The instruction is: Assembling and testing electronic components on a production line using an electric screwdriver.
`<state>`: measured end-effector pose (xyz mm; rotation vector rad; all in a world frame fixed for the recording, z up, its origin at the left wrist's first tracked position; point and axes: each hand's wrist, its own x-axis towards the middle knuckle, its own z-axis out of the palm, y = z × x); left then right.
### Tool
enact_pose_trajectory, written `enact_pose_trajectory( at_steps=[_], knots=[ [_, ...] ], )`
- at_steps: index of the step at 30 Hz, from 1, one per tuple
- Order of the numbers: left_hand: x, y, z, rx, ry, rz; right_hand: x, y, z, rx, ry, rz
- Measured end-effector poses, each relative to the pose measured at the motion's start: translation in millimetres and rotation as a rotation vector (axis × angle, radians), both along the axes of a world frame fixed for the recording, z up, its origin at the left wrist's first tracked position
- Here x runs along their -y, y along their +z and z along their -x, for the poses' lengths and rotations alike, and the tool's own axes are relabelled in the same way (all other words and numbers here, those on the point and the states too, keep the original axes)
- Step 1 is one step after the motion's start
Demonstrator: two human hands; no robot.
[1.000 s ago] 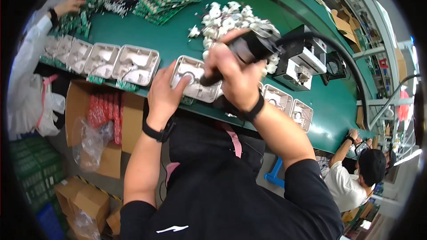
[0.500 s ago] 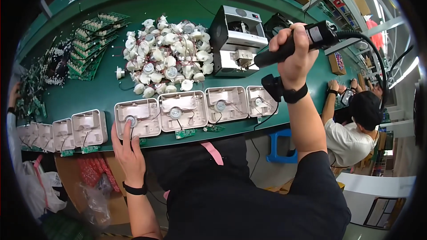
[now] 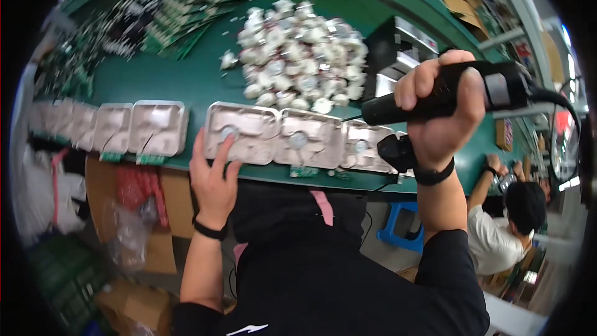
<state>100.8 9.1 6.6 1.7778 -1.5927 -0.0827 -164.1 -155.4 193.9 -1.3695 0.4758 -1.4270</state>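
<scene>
My left hand (image 3: 214,180) has its fingers spread over the near left corner of a white plastic housing (image 3: 258,126). One fingertip rests on the round silver disc (image 3: 229,132) inside it. In my right hand (image 3: 443,137) is a black corded electric screwdriver (image 3: 380,109), held nearly level with its thin tip pointing left. The tip appears above the row, near the right end of a second housing (image 3: 323,130); its exact height I cannot tell. That housing also holds a round disc (image 3: 299,140), and a green circuit board (image 3: 303,171) hangs at its near side.
Several more housings (image 3: 158,127) line the bench's front edge. Behind them lie a heap of white round parts with wires (image 3: 298,56) and stacked circuit boards (image 3: 180,22). A black machine (image 3: 401,46) stands at right, beyond which a person (image 3: 504,230) sits. A blue stool (image 3: 398,224) is below.
The view has shifted, so the bench items appear farther right. My right hand has brought the screwdriver down toward the row of housings. My left fingertip stays on the same disc.
</scene>
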Motion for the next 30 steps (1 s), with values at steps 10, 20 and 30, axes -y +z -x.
enact_pose_trajectory(
  at_steps=[10, 20, 30],
  knots=[
    [-4, -1, 0, -0.048, 0.057, 0.046, -35, -29, -166, -0.044, 0.420, 0.112],
    [-5, 0, -4, -0.066, 0.066, 0.025, -29, -69, -192, -0.261, 0.412, 0.120],
    [-3, -6, -3, -0.078, 0.070, 0.035, -28, -87, -193, -0.269, 0.513, 0.143]
  ],
)
